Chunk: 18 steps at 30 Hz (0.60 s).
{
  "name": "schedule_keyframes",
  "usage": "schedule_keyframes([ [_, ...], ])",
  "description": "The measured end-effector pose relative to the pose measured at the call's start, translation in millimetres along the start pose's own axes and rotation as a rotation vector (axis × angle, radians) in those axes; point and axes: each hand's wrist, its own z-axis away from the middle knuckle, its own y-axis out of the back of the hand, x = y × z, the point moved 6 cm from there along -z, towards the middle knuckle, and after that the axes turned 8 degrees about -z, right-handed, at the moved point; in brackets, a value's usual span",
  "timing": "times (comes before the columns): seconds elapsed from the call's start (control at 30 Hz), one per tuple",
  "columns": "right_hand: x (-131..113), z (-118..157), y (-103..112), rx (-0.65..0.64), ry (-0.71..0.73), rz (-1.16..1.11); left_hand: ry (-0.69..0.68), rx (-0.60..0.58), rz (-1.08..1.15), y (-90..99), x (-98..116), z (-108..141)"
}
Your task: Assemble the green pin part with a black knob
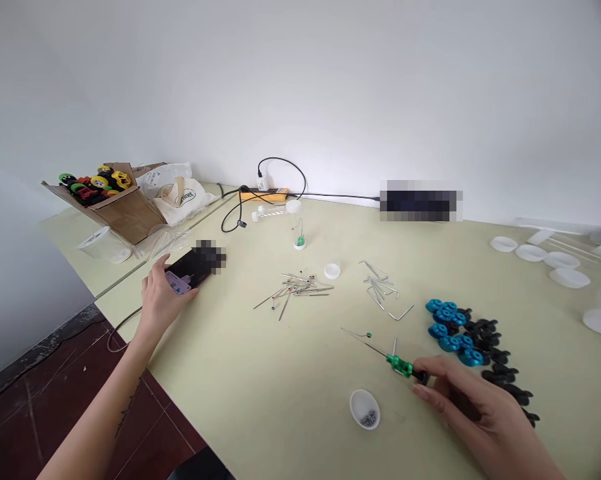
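Observation:
My left hand (164, 293) grips the near end of a dark phone (188, 270) at the left of the table. In my right hand (460, 393), thumb and fingers pinch the black end of a green metal tool (399, 365) with a long thin rod pointing up and left. Close to the rod's tip is a thin wire with a small green bead (368, 335). A white oval dish (364, 408) holding small metal screws sits below the tool. Thin metal rods (300, 287) and bent hex keys (378, 285) are scattered farther back.
Blue metal parts (450, 342) and black wing-shaped parts (500, 370) lie right. White lids (530, 253) are at the far right. A clear tube with a white cap (299, 244) stands mid-table. An orange power strip (263, 195) and a cardboard box (130, 213) are at the back left.

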Motion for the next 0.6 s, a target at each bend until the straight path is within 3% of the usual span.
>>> schedule_keyframes([
  [0.13,0.5,0.7,-0.6,-0.008,-0.025,0.003,-0.081,0.054,-0.043,2.1,8.5,1.3],
  [0.4,3.5,3.4,-1.5,-0.04,-0.044,0.005,-0.074,0.071,-0.115,8.7,21.2,10.0],
  [0.5,3.3,3.5,-1.1,-0.036,-0.042,0.008,-0.049,0.018,-0.09,5.9,15.9,6.6],
  [0.6,5.1,4.8,-0.8,-0.043,-0.056,0.008,0.022,-0.123,0.002,-5.2,2.1,0.7],
])
